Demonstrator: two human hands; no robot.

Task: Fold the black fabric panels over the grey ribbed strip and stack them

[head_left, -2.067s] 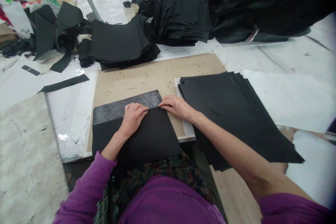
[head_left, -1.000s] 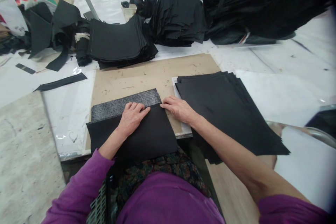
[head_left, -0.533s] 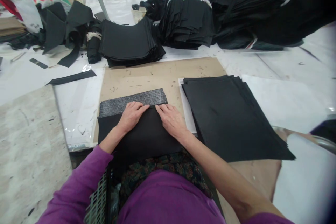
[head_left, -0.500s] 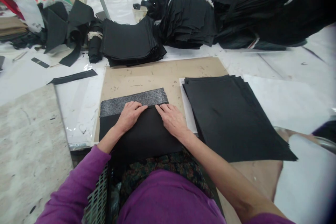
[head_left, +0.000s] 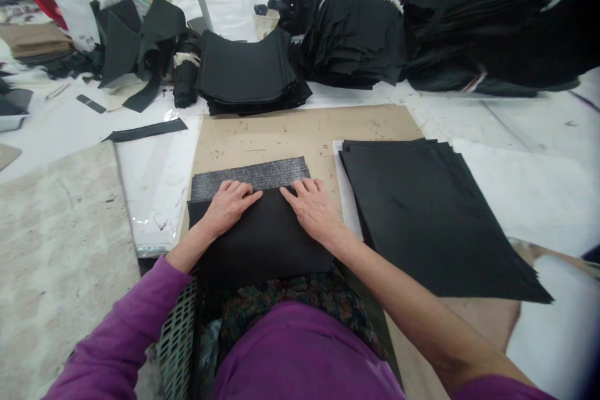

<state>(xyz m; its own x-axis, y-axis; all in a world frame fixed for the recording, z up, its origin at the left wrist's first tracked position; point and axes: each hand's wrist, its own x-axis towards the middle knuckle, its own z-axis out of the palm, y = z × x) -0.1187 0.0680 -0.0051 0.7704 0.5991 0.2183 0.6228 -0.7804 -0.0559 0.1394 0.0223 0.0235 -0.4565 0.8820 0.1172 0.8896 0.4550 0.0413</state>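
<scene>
A black sheet (head_left: pixel 267 237) lies over a speckled grey piece (head_left: pixel 253 176), whose far strip shows beyond the sheet's edge. My left hand (head_left: pixel 229 205) presses on the sheet near that edge, thumb pointing inward and fingers bent. On the other side of the edge's middle rests my right hand (head_left: pixel 313 206), its thumb stretched inward and fingers curled over the sheet. A short gap separates the two thumbs. Whether either hand pinches the edge or only presses it cannot be made out. Both pieces lie on a brown board (head_left: pixel 300 125).
To the right lies a stack of black sheets (head_left: pixel 431 219). Behind the board are a curved black stack (head_left: pixel 248 69) and tied black bundles (head_left: pixel 356 37). A stained pale board (head_left: pixel 60 231) is at the left, with a green crate (head_left: pixel 175 337) below.
The whole view has shifted, so the table items appear farther right. My hands remain at the sheet's far edge, with the fingers slightly more bent.
</scene>
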